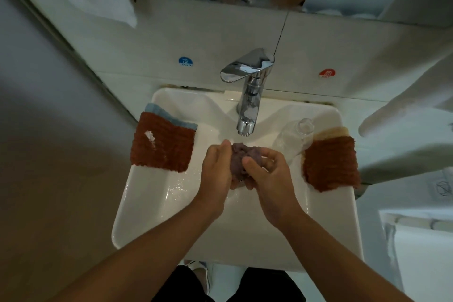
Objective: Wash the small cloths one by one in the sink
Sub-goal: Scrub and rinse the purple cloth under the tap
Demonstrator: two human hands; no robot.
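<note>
A bunched, wet purple cloth (241, 158) is held over the basin of the white sink (147, 216), just below the chrome tap (247, 95). My left hand (217, 169) grips it from the left and my right hand (266, 171) grips it from the right, thumb on top. A brown cloth (163, 146) lies on the sink's left rim over a light blue cloth (159, 111). Another brown cloth (331, 162) lies on the right rim over a beige one (331, 132).
A clear plastic bottle (294, 138) stands on the sink's right side beside the right brown cloth. White towels hang at the top left and right. Cold and hot stickers mark the wall tiles behind the tap. A mirror is above.
</note>
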